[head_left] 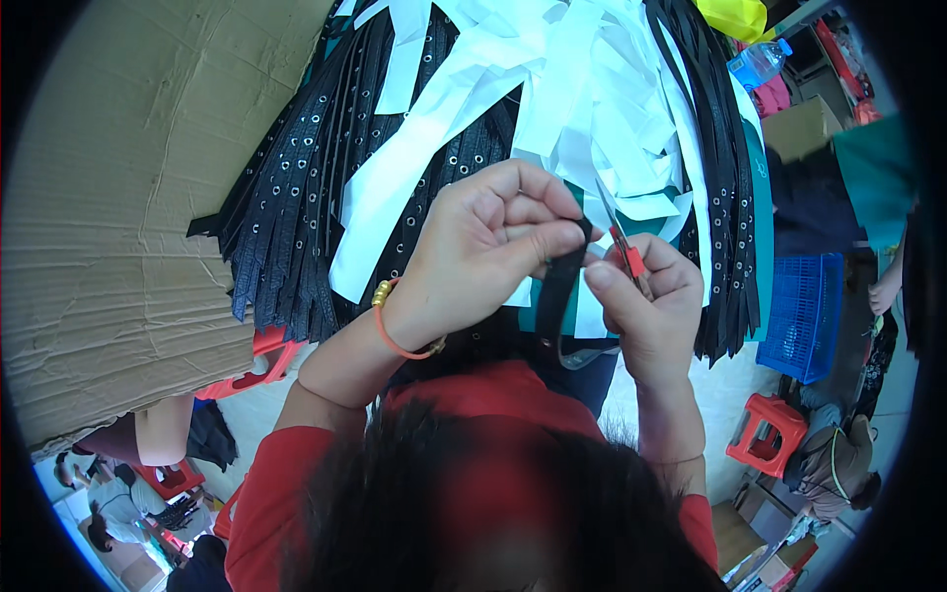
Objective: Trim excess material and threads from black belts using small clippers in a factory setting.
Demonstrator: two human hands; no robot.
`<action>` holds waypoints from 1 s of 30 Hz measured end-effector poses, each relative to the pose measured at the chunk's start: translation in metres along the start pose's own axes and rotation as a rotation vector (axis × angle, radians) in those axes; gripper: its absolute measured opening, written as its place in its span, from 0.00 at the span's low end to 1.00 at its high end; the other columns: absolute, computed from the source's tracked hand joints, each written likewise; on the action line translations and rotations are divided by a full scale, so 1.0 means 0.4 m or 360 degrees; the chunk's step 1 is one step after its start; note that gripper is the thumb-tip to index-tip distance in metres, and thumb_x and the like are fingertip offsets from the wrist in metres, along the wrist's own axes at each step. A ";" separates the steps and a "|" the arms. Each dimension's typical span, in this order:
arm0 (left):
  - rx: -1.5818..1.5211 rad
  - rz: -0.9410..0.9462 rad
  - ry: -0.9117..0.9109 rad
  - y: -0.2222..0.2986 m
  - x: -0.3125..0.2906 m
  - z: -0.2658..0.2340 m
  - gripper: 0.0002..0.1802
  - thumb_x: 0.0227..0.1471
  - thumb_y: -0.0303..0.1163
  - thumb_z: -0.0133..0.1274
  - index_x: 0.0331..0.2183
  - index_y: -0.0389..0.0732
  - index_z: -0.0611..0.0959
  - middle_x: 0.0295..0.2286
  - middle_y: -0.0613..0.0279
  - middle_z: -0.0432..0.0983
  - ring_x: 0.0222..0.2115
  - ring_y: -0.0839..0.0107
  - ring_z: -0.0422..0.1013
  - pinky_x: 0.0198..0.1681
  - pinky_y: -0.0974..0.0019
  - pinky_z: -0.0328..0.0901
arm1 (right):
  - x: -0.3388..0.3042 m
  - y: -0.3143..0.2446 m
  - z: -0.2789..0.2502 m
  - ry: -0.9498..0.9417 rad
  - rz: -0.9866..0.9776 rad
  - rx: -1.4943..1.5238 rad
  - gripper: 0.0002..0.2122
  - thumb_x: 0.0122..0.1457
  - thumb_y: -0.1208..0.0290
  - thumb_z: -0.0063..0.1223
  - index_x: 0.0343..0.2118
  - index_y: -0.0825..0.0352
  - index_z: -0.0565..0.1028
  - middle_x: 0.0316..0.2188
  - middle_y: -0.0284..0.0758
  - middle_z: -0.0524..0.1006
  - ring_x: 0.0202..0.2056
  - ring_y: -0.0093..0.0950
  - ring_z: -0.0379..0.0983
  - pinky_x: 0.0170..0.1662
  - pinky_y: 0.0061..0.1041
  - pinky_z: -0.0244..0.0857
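My left hand [478, 237] pinches the upper end of a black strap [560, 291] between thumb and fingers. The strap hangs down toward my lap, with an eyelet near its lower part. Just to the right, my right hand [651, 306] is closed around small scissors [627, 252] with red on the handles, their blades pointing up and away from me. Its thumb and fingertip are close to the strap; whether they touch it, I cannot tell. Under and beyond both hands lie white paper strips [434, 148] and many black eyeleted straps [296, 197] in bundles.
A large cardboard sheet [118, 217] stands at the left. On the right are a blue plastic basket [804, 316], a red stool [767, 434] and a water bottle [760, 63]. A person in green and black stands at the far right; other people sit farther back.
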State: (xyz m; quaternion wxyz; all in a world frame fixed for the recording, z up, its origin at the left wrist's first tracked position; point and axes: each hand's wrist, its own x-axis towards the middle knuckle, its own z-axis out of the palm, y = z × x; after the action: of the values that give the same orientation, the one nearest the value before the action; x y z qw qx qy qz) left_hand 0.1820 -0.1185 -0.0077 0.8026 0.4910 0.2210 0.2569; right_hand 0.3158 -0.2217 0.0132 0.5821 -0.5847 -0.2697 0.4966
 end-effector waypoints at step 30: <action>-0.0007 0.0233 -0.0022 -0.027 -0.007 0.021 0.13 0.47 0.21 0.51 0.38 0.29 0.73 0.35 0.53 0.73 0.29 0.73 0.73 0.23 0.77 0.68 | 0.034 0.000 -0.006 0.0176 0.0037 0.0288 0.05 0.51 0.75 0.49 0.22 0.65 0.67 0.09 0.20 0.55 0.08 0.10 0.45 0.11 0.13 0.37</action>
State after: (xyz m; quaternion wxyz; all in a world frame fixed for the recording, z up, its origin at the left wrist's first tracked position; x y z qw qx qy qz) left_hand 0.1871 -0.1300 -0.0135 0.7842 0.5059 0.1784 0.3119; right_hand 0.3228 -0.2105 0.0089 0.6406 -0.5593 -0.1845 0.4927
